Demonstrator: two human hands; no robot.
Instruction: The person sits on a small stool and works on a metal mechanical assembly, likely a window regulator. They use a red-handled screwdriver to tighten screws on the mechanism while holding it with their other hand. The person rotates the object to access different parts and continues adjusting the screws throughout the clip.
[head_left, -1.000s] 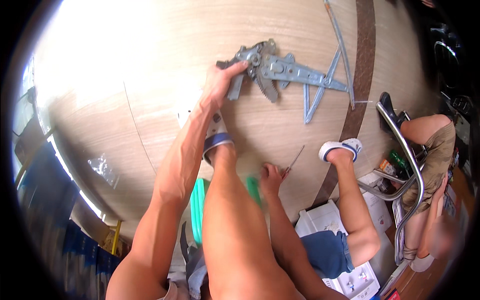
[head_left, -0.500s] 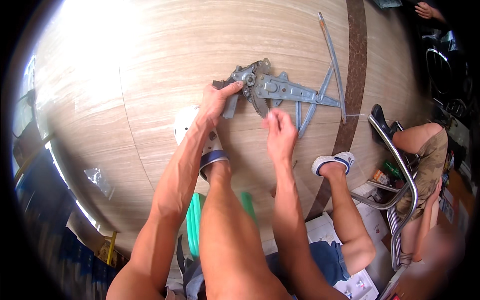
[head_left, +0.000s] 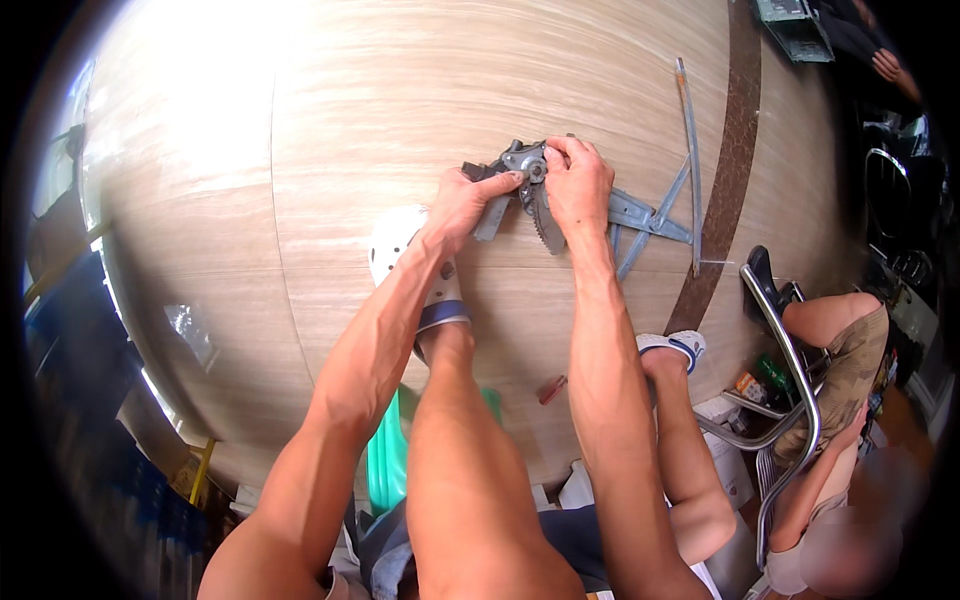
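Note:
A grey metal window regulator, with crossed arms, a toothed gear segment and a small motor, lies over the tiled floor ahead of me. My left hand grips its motor end, the thumb laid along the housing near the round hub. Over the plate just right of that hub is my right hand. Its fingertips are pinched together at the plate's upper edge; whether a small part sits between them is hidden. The right hand also covers part of the regulator's main arm.
My white clog stands close beside the motor. A red-handled tool lies on the floor nearer me, and a green plastic stool is below my leg. To the right, another person sits by a metal-framed chair.
My right hand has moved up and away from me, from beside the gear teeth onto the plate by the hub. The left hand keeps its hold. The view has shifted slightly.

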